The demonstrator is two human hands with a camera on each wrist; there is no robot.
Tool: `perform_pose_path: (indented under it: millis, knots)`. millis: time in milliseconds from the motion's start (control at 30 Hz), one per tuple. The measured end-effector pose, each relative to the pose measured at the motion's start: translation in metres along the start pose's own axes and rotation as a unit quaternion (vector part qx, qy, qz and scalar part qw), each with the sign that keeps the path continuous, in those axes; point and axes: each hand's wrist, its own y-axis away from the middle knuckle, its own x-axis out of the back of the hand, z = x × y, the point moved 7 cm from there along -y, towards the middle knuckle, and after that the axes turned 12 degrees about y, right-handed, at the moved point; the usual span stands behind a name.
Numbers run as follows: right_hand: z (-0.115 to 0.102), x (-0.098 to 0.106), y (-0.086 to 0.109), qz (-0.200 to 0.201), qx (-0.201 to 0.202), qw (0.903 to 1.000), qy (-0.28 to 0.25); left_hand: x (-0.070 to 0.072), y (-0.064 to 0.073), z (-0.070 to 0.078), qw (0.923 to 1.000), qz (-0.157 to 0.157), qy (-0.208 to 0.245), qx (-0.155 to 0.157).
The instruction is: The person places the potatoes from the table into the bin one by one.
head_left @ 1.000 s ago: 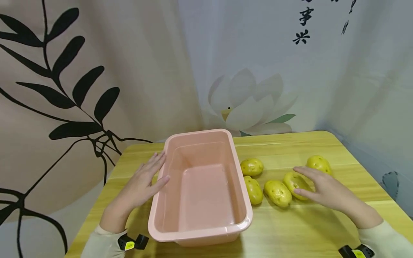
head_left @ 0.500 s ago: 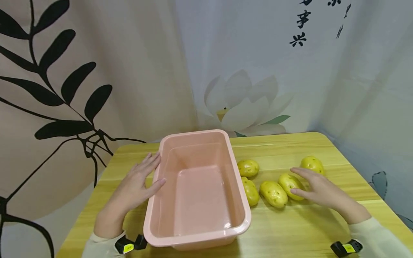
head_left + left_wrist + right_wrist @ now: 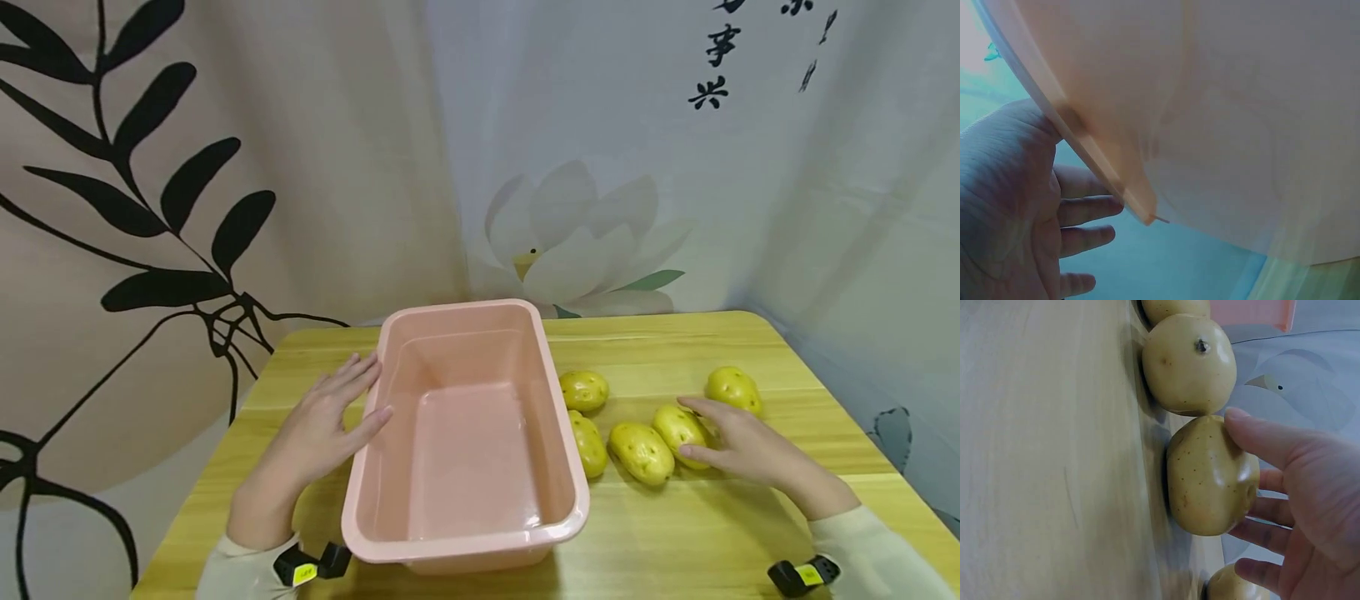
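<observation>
A pink plastic basin (image 3: pixel 472 458) stands at the middle of the table. My left hand (image 3: pixel 318 433) rests at its left rim, fingers nearly straight outside and thumb over the edge; the wrist view shows the fingers (image 3: pixel 1088 240) spread along the outer wall. My right hand (image 3: pixel 750 446) is at a yellow potato (image 3: pixel 678 433). In the right wrist view the thumb meets this potato (image 3: pixel 1210 481) and the relaxed fingers reach behind it, their tips hidden. Another potato (image 3: pixel 642 452) lies against its left side, and one more (image 3: pixel 733 389) lies behind the hand.
Two potatoes lie close to the basin's right side, one farther back (image 3: pixel 583 390) and one nearer (image 3: pixel 588 446). The wooden table (image 3: pixel 660 542) ends at a printed curtain (image 3: pixel 600 125) behind. Dark wrist cameras sit on both sleeves.
The right hand has settled slightly lower at the potato, which sits a little farther left against its neighbour. The left hand stays at the basin's rim. The head view shifts slightly.
</observation>
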Motion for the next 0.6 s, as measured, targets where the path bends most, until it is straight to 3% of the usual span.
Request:
perform_pose_path:
  millis: [367, 600]
  knots:
    - [0.000, -0.007, -0.002, 0.000, 0.012, 0.9998, 0.018, -0.008, 0.009, -0.003, 0.9996, -0.024, 0.012, -0.009]
    - [0.003, -0.011, -0.004, -0.003, 0.008, 0.9998, 0.016, -0.006, 0.009, 0.000, 0.9997, -0.018, 0.011, -0.012]
